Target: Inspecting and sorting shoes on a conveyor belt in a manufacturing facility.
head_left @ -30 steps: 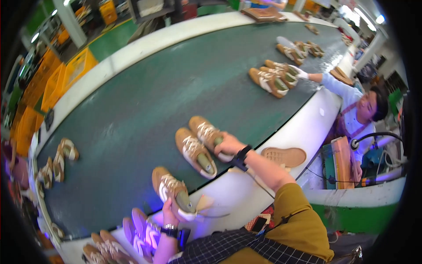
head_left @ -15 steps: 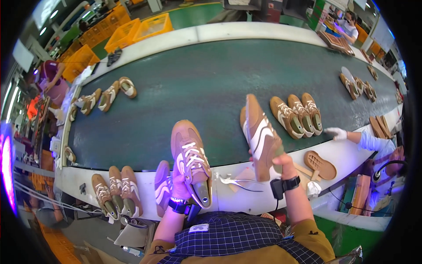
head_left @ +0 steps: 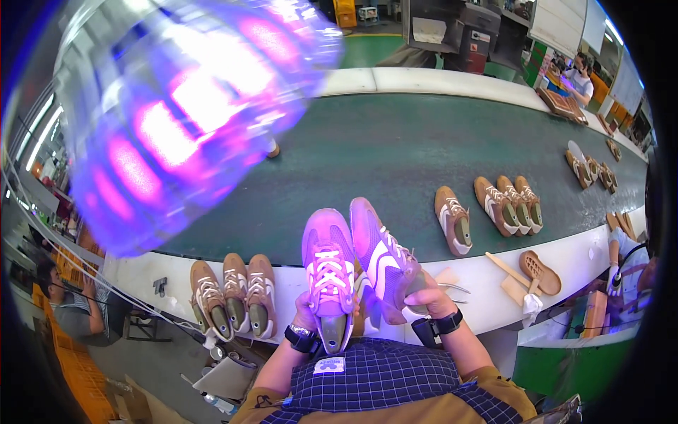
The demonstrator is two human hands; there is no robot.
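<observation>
Purple light falls on two brown-and-white lace-up sneakers held side by side, toes pointing away from me. My left hand [head_left: 305,311] is closed around the left sneaker [head_left: 329,275], whose laces and inside face up. My right hand [head_left: 432,298] grips the heel end of the right sneaker [head_left: 385,258], which is tilted so its white side stripe shows; its heel is blurred. The two sneakers touch or overlap near the toes. A single sneaker [head_left: 452,220] lies on the green conveyor belt [head_left: 353,152] ahead of my right hand.
A glowing purple lamp [head_left: 191,113] covers the upper left. Three sneakers [head_left: 233,293] stand on the white ledge at left, several more [head_left: 508,205] on the belt at right. Pliers [head_left: 455,288], partly hidden, a wooden tool [head_left: 519,279] and a brown sole [head_left: 540,273] lie at right. A co-worker [head_left: 628,258] is beyond.
A lone sneaker now lies on the belt, apart from the row of three. My right hand has come in beside the left, with a sneaker in it. The lamp has come into view.
</observation>
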